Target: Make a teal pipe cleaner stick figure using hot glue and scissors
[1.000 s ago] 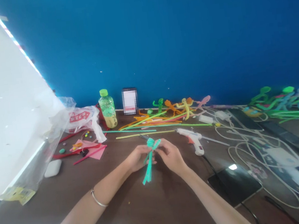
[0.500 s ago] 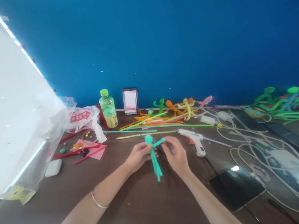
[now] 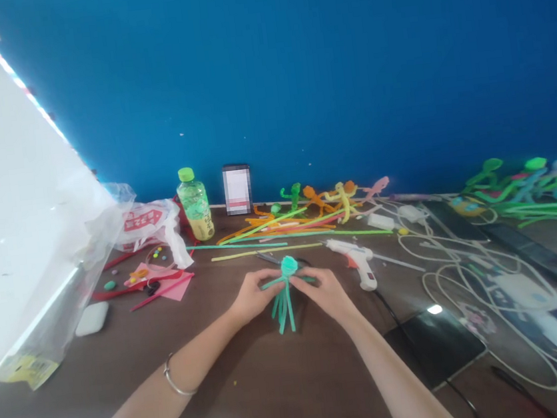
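A teal pipe cleaner figure [image 3: 289, 266] is held upright above the dark table, its round coiled head on top and several straight strands hanging down. My left hand [image 3: 258, 294] pinches it from the left, just below the head, where a strand sticks out sideways. From the right, my right hand [image 3: 324, 290] pinches the figure at the same height, with another teal strand showing by its fingers. Behind the figure lies a dark tool, perhaps scissors or pliers [image 3: 269, 258], partly hidden by the head.
A white glue gun [image 3: 363, 266] lies right of my hands, beside a black tablet [image 3: 435, 345] and tangled white cables. Behind are loose pipe cleaners [image 3: 247, 246], finished figures [image 3: 342, 198], a green-capped bottle [image 3: 196, 208] and a phone [image 3: 237, 190]. A white case [image 3: 92, 319] sits at left.
The figure has turned in my hands and shifted slightly right. My right fingers have moved from the raised side strand to the body below the head. The view has swung a little right.
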`<state>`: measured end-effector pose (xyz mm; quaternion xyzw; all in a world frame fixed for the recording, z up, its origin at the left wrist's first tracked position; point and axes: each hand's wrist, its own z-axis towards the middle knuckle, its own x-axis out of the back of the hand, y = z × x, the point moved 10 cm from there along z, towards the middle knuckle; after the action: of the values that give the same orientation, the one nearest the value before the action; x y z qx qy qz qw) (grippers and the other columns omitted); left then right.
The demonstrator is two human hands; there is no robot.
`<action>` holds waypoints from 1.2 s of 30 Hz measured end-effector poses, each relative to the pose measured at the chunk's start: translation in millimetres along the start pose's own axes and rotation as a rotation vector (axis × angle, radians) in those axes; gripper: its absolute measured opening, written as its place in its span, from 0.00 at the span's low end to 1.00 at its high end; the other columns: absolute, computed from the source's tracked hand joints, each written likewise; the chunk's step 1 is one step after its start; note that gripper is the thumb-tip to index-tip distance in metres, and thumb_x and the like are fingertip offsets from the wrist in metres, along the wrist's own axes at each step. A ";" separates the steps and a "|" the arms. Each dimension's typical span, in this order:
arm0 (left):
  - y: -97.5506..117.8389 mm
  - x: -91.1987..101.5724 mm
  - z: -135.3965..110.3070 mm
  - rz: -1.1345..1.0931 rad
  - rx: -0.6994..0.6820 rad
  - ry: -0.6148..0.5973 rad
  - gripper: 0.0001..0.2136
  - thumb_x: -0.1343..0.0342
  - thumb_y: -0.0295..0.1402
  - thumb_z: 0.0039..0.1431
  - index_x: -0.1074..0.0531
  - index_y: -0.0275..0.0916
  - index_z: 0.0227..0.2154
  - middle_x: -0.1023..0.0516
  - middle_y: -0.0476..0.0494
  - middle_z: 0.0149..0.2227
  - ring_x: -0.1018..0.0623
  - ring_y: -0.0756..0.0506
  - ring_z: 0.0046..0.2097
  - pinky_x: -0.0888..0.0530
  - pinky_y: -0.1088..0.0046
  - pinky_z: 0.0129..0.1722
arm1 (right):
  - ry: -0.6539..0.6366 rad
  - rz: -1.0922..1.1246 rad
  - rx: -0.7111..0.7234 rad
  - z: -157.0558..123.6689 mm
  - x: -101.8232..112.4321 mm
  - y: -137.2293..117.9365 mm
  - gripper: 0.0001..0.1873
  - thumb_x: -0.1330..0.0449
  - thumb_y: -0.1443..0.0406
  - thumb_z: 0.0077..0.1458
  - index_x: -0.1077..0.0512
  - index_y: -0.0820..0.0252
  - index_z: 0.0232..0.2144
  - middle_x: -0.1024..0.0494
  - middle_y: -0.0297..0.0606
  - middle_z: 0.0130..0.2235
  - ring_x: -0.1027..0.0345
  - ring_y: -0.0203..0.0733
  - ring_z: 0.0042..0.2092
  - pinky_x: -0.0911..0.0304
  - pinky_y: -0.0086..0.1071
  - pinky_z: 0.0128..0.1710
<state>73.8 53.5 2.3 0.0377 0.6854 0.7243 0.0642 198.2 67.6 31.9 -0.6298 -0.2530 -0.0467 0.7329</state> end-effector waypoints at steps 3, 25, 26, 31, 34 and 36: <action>2.2 -0.6 -0.6 0.023 -0.010 -0.002 0.14 0.41 0.38 0.46 0.24 0.35 0.34 0.22 0.41 0.36 0.25 0.43 0.38 0.30 0.69 0.41 | -0.067 0.292 -0.206 -2.0 -10.7 19.3 0.14 0.37 0.55 0.42 0.26 0.62 0.24 0.30 0.32 0.19 0.38 0.34 0.23 0.43 0.29 0.24; -16.9 10.9 -1.3 -0.222 0.142 0.141 0.16 0.38 0.42 0.42 0.24 0.32 0.28 0.24 0.45 0.25 0.25 0.48 0.27 0.25 0.68 0.31 | 0.142 0.880 -0.243 -4.0 -10.1 33.0 0.14 0.34 0.58 0.40 0.28 0.60 0.29 0.27 0.31 0.24 0.34 0.31 0.25 0.36 0.27 0.28; -17.9 6.5 -1.5 -0.258 0.157 0.102 0.15 0.38 0.41 0.42 0.24 0.32 0.28 0.24 0.44 0.25 0.25 0.48 0.27 0.25 0.67 0.33 | 0.151 0.885 -0.229 -3.4 -9.3 33.2 0.14 0.34 0.58 0.40 0.28 0.60 0.29 0.27 0.31 0.23 0.34 0.31 0.25 0.36 0.28 0.29; -13.1 -0.9 -1.9 -0.303 0.108 0.027 0.13 0.39 0.39 0.45 0.23 0.34 0.30 0.23 0.41 0.32 0.25 0.45 0.35 0.28 0.64 0.39 | 0.147 0.869 -0.141 -3.3 -10.3 25.2 0.16 0.38 0.54 0.45 0.30 0.59 0.33 0.24 0.34 0.28 0.29 0.37 0.30 0.33 0.34 0.35; 1.9 11.2 -2.2 -0.170 -0.040 0.128 0.10 0.41 0.38 0.47 0.22 0.37 0.27 0.25 0.42 0.35 0.27 0.46 0.38 0.30 0.70 0.39 | 0.090 0.719 -0.082 -5.5 -17.3 14.2 0.18 0.35 0.56 0.41 0.31 0.59 0.34 0.23 0.37 0.33 0.28 0.42 0.36 0.34 0.38 0.41; 9.3 14.4 -3.2 -0.085 -0.087 0.151 0.10 0.43 0.38 0.49 0.23 0.36 0.23 0.27 0.45 0.28 0.29 0.49 0.33 0.32 0.73 0.35 | 0.075 0.622 -0.064 -6.4 -20.5 10.4 0.18 0.34 0.58 0.39 0.31 0.60 0.33 0.23 0.38 0.33 0.28 0.43 0.36 0.34 0.39 0.41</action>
<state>58.7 52.0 10.9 -0.0490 0.6571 0.7509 0.0446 186.4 58.5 13.3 -0.6974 -0.0196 0.1484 0.7008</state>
